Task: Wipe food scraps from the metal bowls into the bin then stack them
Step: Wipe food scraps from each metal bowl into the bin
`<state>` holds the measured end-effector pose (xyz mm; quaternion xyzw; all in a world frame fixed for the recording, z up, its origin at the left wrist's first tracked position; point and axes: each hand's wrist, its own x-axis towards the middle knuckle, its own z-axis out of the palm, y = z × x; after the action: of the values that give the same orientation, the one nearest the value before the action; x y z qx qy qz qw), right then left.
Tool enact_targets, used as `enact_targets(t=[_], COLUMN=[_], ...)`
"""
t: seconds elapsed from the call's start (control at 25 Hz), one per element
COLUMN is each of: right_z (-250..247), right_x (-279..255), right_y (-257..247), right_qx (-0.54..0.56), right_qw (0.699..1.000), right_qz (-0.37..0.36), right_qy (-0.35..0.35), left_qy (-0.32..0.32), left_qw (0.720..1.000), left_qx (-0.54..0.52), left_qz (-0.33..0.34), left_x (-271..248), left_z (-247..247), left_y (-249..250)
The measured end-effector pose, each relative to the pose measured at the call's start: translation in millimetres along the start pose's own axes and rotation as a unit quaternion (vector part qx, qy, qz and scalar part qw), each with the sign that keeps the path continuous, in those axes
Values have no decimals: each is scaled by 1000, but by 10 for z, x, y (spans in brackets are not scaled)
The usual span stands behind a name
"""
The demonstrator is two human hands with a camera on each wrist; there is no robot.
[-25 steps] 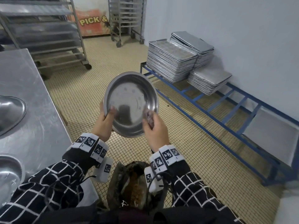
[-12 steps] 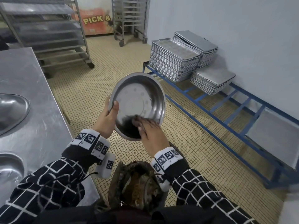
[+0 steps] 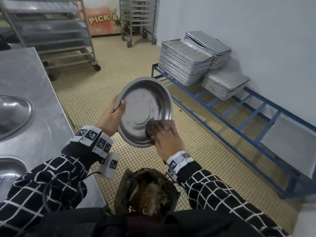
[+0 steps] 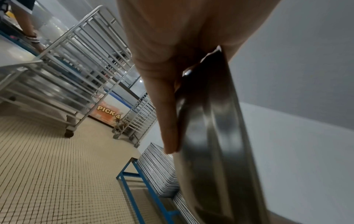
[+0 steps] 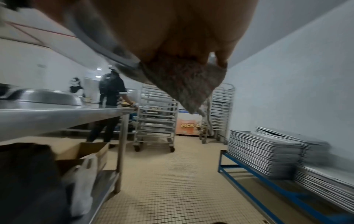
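Two hands are busy: left hand [image 3: 112, 118] grips the tilted bowl [image 3: 144, 111], right hand [image 3: 166, 139] presses a cloth [image 3: 153, 126] inside, wiping toward the bin [image 3: 147, 192] at the bottom; next I think stacking.

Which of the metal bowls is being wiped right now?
The bowl held tilted over the bin, gripped by the left hand, cloth pressed inside. The other bowls sit on the table.

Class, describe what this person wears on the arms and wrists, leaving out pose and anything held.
Both hands, left and right, are bare. Black sleeves carry a white grid check. Each wrist wears a white band printed with black square tags; a small white tagged box with a thin dark cable hangs under the left wrist.
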<state>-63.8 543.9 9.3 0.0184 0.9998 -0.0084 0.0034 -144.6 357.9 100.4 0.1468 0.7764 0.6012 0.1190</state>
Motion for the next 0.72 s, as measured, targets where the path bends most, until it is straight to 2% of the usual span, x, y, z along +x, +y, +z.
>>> enact_targets(t=[0.08, 0.16, 0.28, 0.36, 0.4, 0.48, 0.56, 0.72], right_z=[-24, -119, -321, -444, -482, -493, -465, -480], right_x=[86, 140, 156, 177, 184, 176, 166, 158], right_y=[170, 242, 278, 329, 354, 376, 340, 154], right_qx=[0, 118, 330, 413, 435, 440, 434, 500], right_qw=[998, 985, 912, 869, 861, 862, 855, 776], right_qz=[68, 111, 198, 237, 240, 240, 267, 326], right_qy=[16, 63, 142, 133, 113, 77, 95, 203], left_qy=[-9, -23, -31, -25, -31, -42, -16, 20], left_qw=[999, 996, 992, 987, 985, 985, 991, 995], left_qx=[5, 8, -23, -46, -56, -72, -78, -88], left_qz=[-44, -86, -124, -152, -160, -152, -111, -38], left_x=[-13, -39, -68, -65, -53, -39, -46, -111], left_z=[20, 45, 51, 13, -19, -66, -58, 88], left_y=[-75, -131, -128, -145, -168, -223, -275, -259])
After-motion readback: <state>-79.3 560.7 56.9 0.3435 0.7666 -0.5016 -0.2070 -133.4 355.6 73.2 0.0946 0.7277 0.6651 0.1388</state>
